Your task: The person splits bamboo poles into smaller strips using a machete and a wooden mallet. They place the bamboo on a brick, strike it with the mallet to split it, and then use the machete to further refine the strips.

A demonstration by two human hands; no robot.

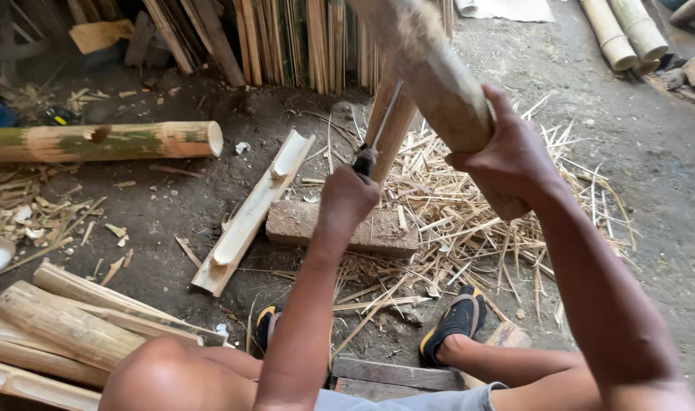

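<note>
Around a knife handle (365, 161): left hand (347, 199) fisted, blade up against a split piece (391, 125) | right hand (511, 156) wrapped round a tilted bamboo pole (439, 84) just right of it | below the hands: wood block (340, 227), shavings (469, 221) | further left: half culm (248, 217), green pole (104, 141)

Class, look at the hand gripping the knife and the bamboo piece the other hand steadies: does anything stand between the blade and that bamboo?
Nothing visible does. The left hand grips the knife, whose blade lies directly against the upright bamboo piece that the right hand clasps. The wooden block and split bamboo half lie lower, on the ground, off to the side.
</note>
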